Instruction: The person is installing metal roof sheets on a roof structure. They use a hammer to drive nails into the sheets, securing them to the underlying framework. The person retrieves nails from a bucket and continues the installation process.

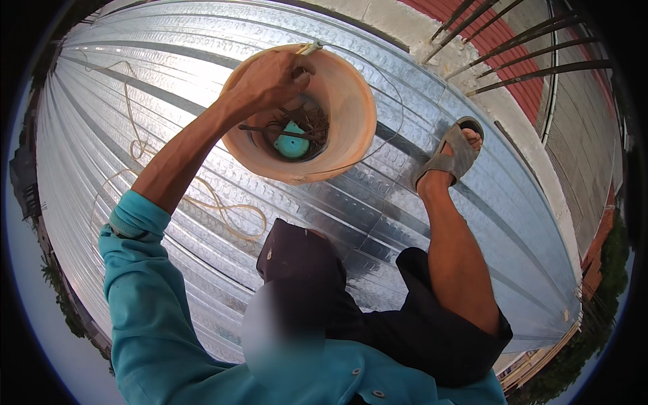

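Note:
My left hand reaches over the inside of a worn orange bucket, just below the tied spot on its rim where the wire handle attaches. The fingers are curled; whatever they may hold is hidden. Inside the bucket lie a turquoise teardrop-shaped tool, a dark metal bar across it and rusty scraps. The bucket stands on ribbed metal decking. My right hand is out of view.
A pale cord lies loosely on the decking beside the bucket. My sandaled right foot rests to the right. Beyond it are a concrete edge, several protruding rebar rods and red corrugated sheeting.

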The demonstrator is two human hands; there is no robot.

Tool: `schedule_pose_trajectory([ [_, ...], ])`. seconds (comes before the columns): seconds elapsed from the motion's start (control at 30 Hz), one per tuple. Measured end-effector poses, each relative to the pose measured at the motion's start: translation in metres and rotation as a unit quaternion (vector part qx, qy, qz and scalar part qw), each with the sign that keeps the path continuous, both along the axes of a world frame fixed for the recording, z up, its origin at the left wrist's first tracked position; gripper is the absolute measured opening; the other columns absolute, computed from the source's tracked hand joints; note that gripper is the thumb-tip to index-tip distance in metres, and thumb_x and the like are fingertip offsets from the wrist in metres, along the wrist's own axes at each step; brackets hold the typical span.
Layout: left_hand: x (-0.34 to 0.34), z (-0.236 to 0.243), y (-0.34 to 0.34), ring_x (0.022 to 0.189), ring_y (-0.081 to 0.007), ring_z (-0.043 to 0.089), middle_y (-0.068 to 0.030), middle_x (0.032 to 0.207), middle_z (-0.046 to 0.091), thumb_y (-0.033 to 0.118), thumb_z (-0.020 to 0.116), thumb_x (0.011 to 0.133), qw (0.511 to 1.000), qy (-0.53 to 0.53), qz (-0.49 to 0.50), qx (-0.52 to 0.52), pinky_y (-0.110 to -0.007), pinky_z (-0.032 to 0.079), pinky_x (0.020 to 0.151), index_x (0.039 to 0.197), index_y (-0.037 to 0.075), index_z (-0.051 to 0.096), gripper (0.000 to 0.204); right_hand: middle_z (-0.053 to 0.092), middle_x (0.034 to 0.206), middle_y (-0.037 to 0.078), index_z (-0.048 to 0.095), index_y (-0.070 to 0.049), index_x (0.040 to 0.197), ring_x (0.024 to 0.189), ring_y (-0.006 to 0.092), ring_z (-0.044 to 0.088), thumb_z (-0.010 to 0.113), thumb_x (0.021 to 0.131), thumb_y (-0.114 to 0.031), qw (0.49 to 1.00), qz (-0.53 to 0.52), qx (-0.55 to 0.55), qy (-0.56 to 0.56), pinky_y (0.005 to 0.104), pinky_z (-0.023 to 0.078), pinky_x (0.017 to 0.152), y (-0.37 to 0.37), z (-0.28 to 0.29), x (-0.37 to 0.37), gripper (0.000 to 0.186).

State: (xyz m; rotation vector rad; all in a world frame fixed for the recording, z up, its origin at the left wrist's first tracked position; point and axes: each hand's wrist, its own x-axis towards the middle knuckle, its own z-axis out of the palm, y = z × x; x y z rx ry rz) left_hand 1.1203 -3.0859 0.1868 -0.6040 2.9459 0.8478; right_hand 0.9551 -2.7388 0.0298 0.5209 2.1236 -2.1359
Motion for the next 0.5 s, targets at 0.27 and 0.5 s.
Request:
schedule_pose_trajectory([
  [0.27,-0.041,-0.058,0.024,0.086,-0.0343,0.073,-0.0194,0.097,0.075,0.015,0.069,0.084,0.933,-0.326,-0.141,0.056,-0.043,0.058,0.078,0.099,0.002,0.078,0.021,0.043,0.104,-0.006,0.049,-0.019,0.107,0.091,0.0081,0.041,0.061,0.100,-0.036,0.999,0.024,0.035,0.034,0.0242,0.035,0.080,0.006,-0.025,-0.012,0.022],
  [0.5,-0.043,-0.128,0.012,0.097,-0.0349,0.073,-0.0229,0.103,0.074,0.010,0.071,0.081,0.917,-0.333,-0.212,-0.060,-0.044,0.059,0.086,0.099,-0.001,0.077,0.021,0.045,0.107,-0.005,0.051,-0.017,0.110,0.093,0.0088,0.043,0.062,0.100,-0.038,0.999,0.015,0.031,0.023,0.0261,0.037,0.083,0.004,-0.009,-0.009,0.026],
])
